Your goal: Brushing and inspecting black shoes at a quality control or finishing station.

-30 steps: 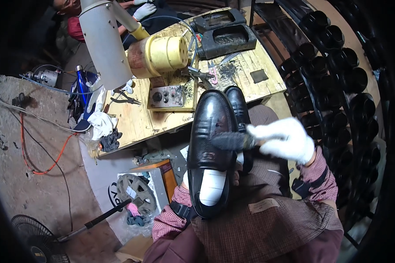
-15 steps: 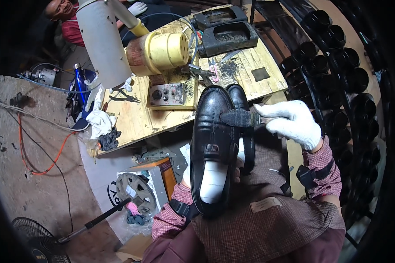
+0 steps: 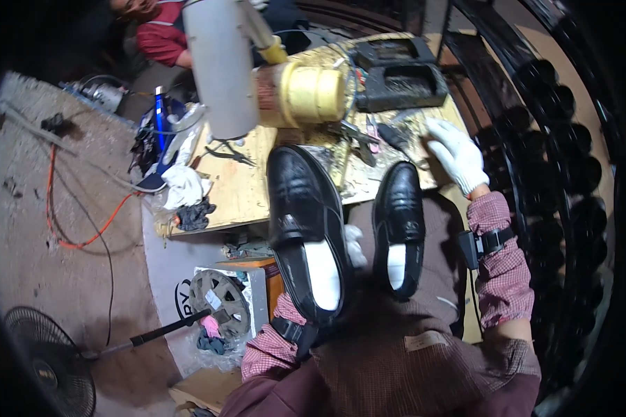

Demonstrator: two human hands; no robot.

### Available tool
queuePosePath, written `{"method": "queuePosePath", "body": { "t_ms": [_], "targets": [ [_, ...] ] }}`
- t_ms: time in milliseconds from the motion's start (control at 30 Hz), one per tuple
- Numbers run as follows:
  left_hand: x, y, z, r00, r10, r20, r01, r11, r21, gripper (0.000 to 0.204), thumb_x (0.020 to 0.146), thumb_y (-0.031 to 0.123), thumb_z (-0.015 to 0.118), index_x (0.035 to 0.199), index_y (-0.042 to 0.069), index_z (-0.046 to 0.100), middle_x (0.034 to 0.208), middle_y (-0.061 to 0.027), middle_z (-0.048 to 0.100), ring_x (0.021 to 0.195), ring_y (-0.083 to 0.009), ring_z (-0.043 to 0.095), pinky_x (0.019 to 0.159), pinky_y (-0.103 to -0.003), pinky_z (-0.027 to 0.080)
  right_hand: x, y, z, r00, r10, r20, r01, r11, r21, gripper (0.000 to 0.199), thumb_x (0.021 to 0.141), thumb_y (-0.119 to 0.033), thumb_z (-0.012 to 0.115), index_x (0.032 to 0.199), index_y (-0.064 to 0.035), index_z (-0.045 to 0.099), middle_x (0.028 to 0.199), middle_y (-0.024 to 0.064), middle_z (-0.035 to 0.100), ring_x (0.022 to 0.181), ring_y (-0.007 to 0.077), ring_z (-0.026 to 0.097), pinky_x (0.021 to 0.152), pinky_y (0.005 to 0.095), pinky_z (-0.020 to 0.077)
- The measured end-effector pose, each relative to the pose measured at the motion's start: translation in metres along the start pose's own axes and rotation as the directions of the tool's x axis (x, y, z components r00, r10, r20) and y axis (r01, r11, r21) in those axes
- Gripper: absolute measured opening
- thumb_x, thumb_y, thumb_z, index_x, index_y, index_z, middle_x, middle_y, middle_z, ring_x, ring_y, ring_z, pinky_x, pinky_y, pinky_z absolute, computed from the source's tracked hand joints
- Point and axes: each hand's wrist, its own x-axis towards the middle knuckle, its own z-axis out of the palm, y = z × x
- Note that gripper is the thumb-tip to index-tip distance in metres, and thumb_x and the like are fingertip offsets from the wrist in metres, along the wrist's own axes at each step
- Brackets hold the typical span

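Observation:
A black leather loafer (image 3: 306, 198) with a white insole is held up in front of me, toe pointing away. My left hand (image 3: 355, 247), in a white glove, grips it from beneath; only its fingertips show along the shoe's right side. The matching black loafer (image 3: 399, 208) rests on the brown cloth over my lap, toe also pointing away. My right hand (image 3: 458, 154), gloved in white too, is at the workbench's right edge, fingers stretched out and holding nothing. A dark-bristled brush (image 3: 394, 137) lies on the bench to its left.
On the wooden workbench (image 3: 247, 201) stand a yellow-and-grey blower (image 3: 306, 94) and two cut-open black containers (image 3: 403, 87); pliers (image 3: 229, 153) lie at left. Racks of black shoes (image 3: 570, 163) line the right side. A fan (image 3: 49, 361) stands lower left. Another person (image 3: 161, 38) sits beyond the bench.
The brush has left my right hand and lies on the bench; that hand has opened and moved slightly forward. The held loafer has shifted left, away from the one on my lap. My view has shifted.

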Motion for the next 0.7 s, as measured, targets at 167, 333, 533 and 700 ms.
{"method": "queuePosePath", "body": {
  "t_ms": [167, 333, 533, 700],
  "targets": [
    [0.009, 0.052, 0.020, 0.898, 0.366, 0.244, -0.416, 0.887, 0.200, 0.059, 0.104, 0.033, 0.057, 0.138, -0.014, 0.046, 0.116, -0.0182, 0.062, 0.101, -0.0288, 0.065, 0.093, -0.043, 0.058, -0.021, 0.046, 0.016, 0.980, -0.073, 0.185, 0.126, 0.948, -0.293, 0.063, 0.090, -0.028, 0.070, 0.150, -0.0174, 0.053, 0.144, 0.0145, 0.060, 0.132, 0.0396, 0.054, 0.112, 0.0462, 0.0424],
    [-0.015, 0.011, 0.004, 0.968, 0.093, 0.232, -0.147, 0.963, 0.228, 0.088, 0.091, 0.068, 0.063, 0.142, -0.002, 0.049, 0.126, -0.0238, 0.063, 0.107, -0.0357, 0.066, 0.096, -0.046, 0.057, -0.043, 0.041, -0.013, 0.951, 0.295, 0.087, -0.285, 0.952, -0.108, 0.045, 0.087, -0.021, 0.073, 0.131, -0.0109, 0.067, 0.114, 0.0165, 0.069, 0.107, 0.0365, 0.066, 0.095, 0.0435, 0.0521],
    [-0.030, -0.020, 0.001, 0.945, -0.266, 0.189, 0.173, 0.901, 0.399, 0.075, 0.100, 0.057, 0.058, 0.145, -0.002, 0.044, 0.135, -0.0253, 0.058, 0.112, -0.0347, 0.066, 0.093, -0.048, 0.059, -0.027, -0.166, -0.074, 0.950, -0.274, -0.149, 0.312, 0.855, 0.414, 0.046, 0.088, -0.003, 0.062, 0.133, -0.0069, 0.067, 0.119, 0.0153, 0.073, 0.102, 0.0281, 0.070, 0.094, 0.0376, 0.0551],
    [-0.042, -0.041, 0.023, 0.979, -0.180, -0.096, 0.194, 0.969, 0.154, 0.060, 0.106, 0.048, 0.052, 0.140, -0.001, 0.048, 0.128, -0.0234, 0.061, 0.109, -0.0339, 0.067, 0.091, -0.045, 0.060, -0.088, -0.204, -0.065, 0.979, -0.201, 0.032, 0.139, 0.775, 0.616, 0.029, 0.083, 0.003, 0.070, 0.108, -0.0081, 0.077, 0.100, 0.0102, 0.077, 0.081, 0.0210, 0.073, 0.072, 0.0309, 0.0582]
  ]
}}
